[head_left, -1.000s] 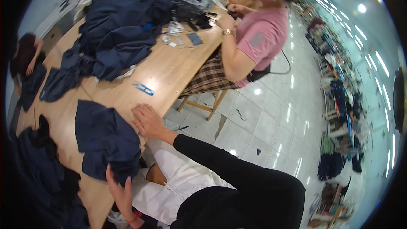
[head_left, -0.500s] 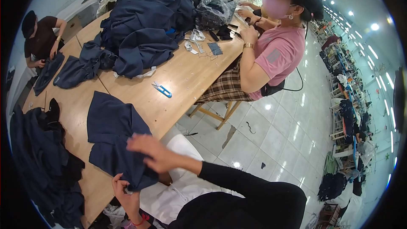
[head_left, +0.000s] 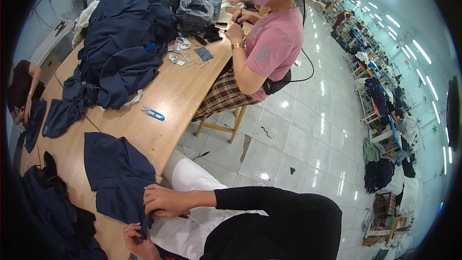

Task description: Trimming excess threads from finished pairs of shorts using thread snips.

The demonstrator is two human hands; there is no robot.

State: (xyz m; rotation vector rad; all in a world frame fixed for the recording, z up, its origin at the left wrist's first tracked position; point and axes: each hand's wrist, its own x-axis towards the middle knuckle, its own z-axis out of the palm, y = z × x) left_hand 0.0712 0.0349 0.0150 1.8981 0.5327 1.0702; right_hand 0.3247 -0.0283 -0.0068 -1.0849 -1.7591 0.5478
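Observation:
A navy fabric piece (head_left: pixel 115 168) lies flat on the wooden table (head_left: pixel 178 96), its near corner hanging over the edge toward my lap. My right hand (head_left: pixel 163 201), in a black sleeve, pinches that near edge of the cloth. Just below it, my left hand (head_left: pixel 137 240) grips the hanging corner from underneath. The two hands sit close together at the table's edge. Blue thread snips (head_left: pixel 153 112) rest on bare wood farther up the table, apart from both hands.
A large heap of navy garments (head_left: pixel 125 43) covers the far table. A co-worker in a pink shirt (head_left: pixel 274 43) sits on a wooden stool (head_left: pixel 226 125) at the table's right side. More dark cloth (head_left: pixel 43 212) is piled at my left. Another person (head_left: pixel 21 91) works far left.
My right hand has come back from the table top to the near edge of the navy piece, beside my left hand. The cloth now hangs over the edge.

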